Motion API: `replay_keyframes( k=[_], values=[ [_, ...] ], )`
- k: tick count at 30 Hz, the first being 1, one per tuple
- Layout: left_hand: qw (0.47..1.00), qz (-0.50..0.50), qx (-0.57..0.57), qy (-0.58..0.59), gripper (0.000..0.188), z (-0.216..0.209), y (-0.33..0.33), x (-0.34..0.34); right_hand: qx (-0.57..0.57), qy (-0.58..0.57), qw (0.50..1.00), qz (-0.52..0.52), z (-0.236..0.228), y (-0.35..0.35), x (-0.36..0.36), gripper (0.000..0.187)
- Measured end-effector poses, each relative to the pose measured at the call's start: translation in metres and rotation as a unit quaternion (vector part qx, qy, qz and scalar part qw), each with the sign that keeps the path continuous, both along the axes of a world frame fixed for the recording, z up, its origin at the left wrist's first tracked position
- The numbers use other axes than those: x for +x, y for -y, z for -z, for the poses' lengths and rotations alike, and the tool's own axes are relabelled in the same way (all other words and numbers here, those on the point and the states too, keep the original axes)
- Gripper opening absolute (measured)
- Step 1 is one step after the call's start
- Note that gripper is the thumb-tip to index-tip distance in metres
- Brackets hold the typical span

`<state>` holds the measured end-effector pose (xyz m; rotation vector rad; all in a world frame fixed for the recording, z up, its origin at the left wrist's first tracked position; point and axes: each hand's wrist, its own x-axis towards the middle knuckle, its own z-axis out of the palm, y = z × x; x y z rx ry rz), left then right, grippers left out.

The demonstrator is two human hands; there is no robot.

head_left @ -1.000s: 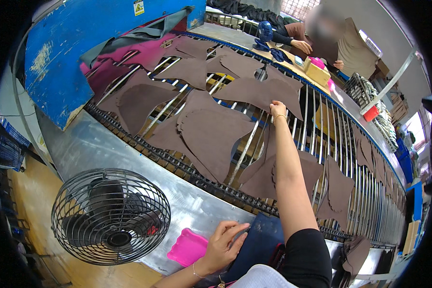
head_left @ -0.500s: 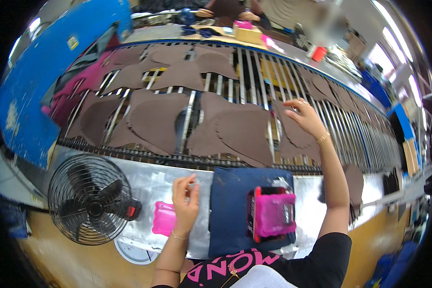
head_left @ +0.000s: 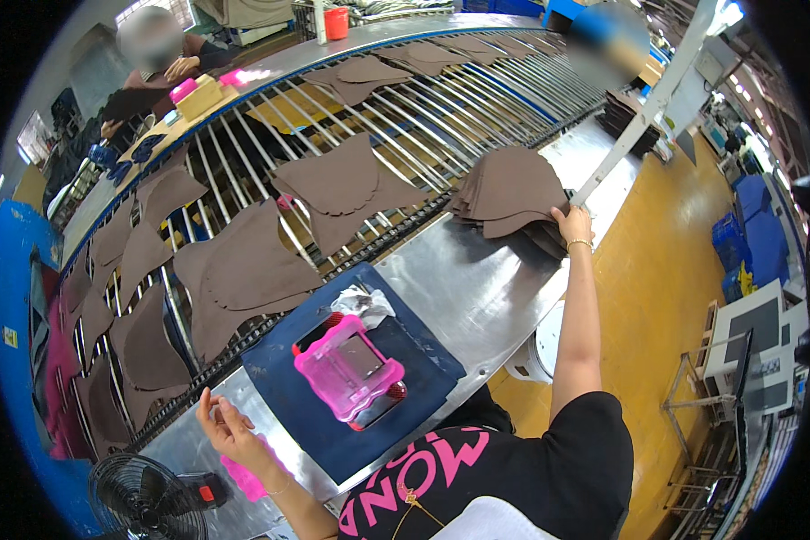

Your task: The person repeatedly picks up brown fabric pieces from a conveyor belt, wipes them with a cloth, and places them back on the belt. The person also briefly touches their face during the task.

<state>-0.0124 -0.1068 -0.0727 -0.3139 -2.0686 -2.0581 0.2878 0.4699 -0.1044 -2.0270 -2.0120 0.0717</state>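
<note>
A stack of brown flat cut pieces lies on the metal table, up against the roller conveyor. My right hand grips the near right edge of this stack, its fingers closed on the edge; how many pieces they pinch is hidden. Over the table's left part, my left hand is open and holds nothing, fingers loosely bent and apart. Just below it lies a pink plastic piece, partly covered by the wrist. Between my hands, a pink frame rests over a red and black object on a dark blue mat.
Single brown pieces are spread along the roller conveyor. A black fan stands at the lower left, beside a blue machine frame. Crumpled white material lies on the mat. Across the conveyor sits another person.
The view has turned to the right. My right hand has gone from above the pieces on the conveyor to the stack and closed on its edge. My left hand stays empty.
</note>
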Motion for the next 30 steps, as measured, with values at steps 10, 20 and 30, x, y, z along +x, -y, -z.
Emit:
replay_keyframes(
  k=[10, 20, 30],
  values=[
    [0.999, 0.008, -0.031, -0.021, 0.031, -0.013, -0.009, 0.011, 0.068, 0.115, 0.989, -0.061, -0.043, -0.001, -0.015, 0.035],
    [0.985, 0.136, -0.085, -0.064, 0.039, -0.052, -0.056, -0.001, 0.037, -0.383, 0.860, -0.335, -0.167, 0.136, -0.077, 0.022],
    [0.980, 0.180, -0.028, 0.076, 0.027, -0.106, -0.014, -0.018, -0.077, -0.501, 0.626, -0.592, -0.099, 0.278, -0.176, 0.023]
  ],
)
